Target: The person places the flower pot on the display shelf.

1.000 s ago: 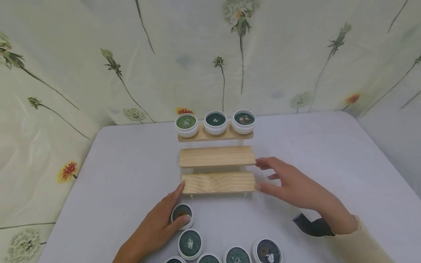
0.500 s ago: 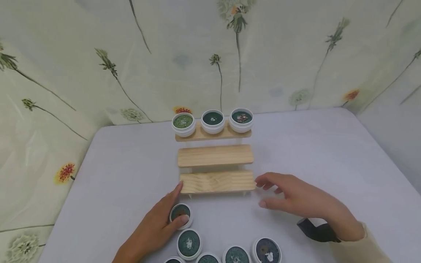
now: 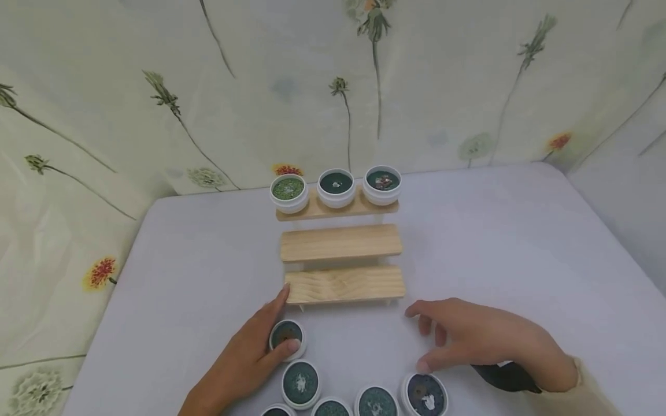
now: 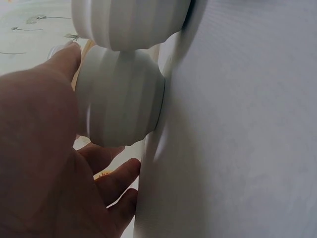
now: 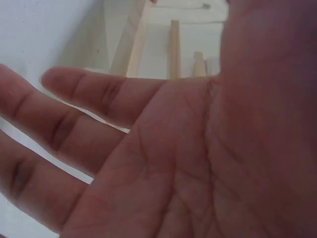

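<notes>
Left hand fingers curl round ribbed white cup, nearer table left edge than right; right hand fingers loose, empty, near second cup; left index at wooden stand, could shove it

Flower-printed sheeting hangs beyond a person's left hand and right hand, with a white table beneath both, in a setting not identifiable as home or studio.
</notes>
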`<state>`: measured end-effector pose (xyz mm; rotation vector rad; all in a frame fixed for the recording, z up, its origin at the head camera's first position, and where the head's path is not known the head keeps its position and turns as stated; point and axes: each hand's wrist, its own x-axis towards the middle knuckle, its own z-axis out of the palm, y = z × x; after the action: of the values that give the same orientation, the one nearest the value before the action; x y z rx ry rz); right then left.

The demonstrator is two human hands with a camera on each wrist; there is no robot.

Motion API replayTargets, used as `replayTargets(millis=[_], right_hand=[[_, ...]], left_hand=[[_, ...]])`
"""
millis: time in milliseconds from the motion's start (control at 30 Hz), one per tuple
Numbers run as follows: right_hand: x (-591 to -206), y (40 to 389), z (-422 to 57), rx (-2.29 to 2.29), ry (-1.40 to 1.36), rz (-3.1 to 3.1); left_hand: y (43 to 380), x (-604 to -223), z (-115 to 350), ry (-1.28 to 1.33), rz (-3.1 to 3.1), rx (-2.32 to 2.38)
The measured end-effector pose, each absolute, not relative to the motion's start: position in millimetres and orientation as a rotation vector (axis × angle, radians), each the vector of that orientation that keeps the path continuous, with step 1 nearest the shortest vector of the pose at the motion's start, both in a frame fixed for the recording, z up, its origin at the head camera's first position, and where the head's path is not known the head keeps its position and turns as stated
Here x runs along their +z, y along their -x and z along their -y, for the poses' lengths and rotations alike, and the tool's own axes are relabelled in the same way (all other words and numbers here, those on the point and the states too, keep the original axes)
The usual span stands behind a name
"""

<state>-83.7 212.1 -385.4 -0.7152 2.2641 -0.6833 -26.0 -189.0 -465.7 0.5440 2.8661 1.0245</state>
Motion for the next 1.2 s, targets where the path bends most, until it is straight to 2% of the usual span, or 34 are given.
replayTargets(millis=[433, 733, 1200], right_hand=[[-384, 59, -180, -0.455, 0.486, -2.239], [-396, 39, -160, -0.297, 0.568, -2.341], [-392, 48, -163, -0.420, 0.637, -2.440]], left_hand=[[25, -464, 189, -0.534, -2.864, 1.019], [24, -463, 190, -0.530, -2.859, 1.017], [24, -463, 189, -0.498, -2.843, 1.021]])
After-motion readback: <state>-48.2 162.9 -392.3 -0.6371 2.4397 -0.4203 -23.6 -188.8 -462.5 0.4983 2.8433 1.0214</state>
